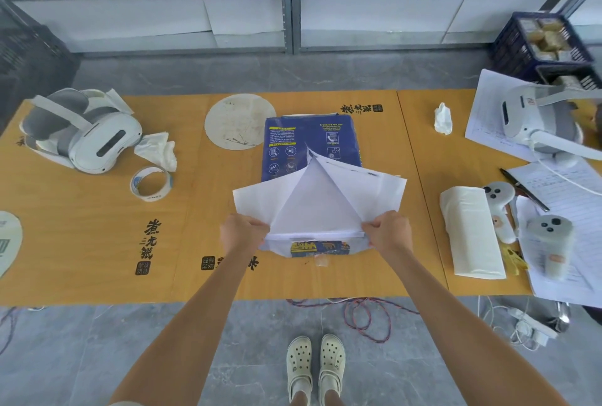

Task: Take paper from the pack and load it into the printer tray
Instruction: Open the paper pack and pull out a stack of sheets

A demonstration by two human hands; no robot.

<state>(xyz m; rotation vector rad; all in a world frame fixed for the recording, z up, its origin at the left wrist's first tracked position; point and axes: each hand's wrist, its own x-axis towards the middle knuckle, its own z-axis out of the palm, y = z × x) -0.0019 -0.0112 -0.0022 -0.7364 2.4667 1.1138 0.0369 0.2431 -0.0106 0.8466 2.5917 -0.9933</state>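
A blue paper pack lies flat at the middle of the orange table. Its near end is torn open, and white wrapper flaps are folded up and spread apart. Between the flaps shows the edge of the white paper stack. My left hand pinches the left flap at the pack's near corner. My right hand pinches the right flap at the other corner. A scrap of blue wrapper lies under the near edge. No printer or tray is in view.
A white headset, crumpled tissue and a tape roll lie at the left. A round disc sits behind the pack. At the right are a tissue pack, two controllers, papers, another headset. Cables lie on the floor.
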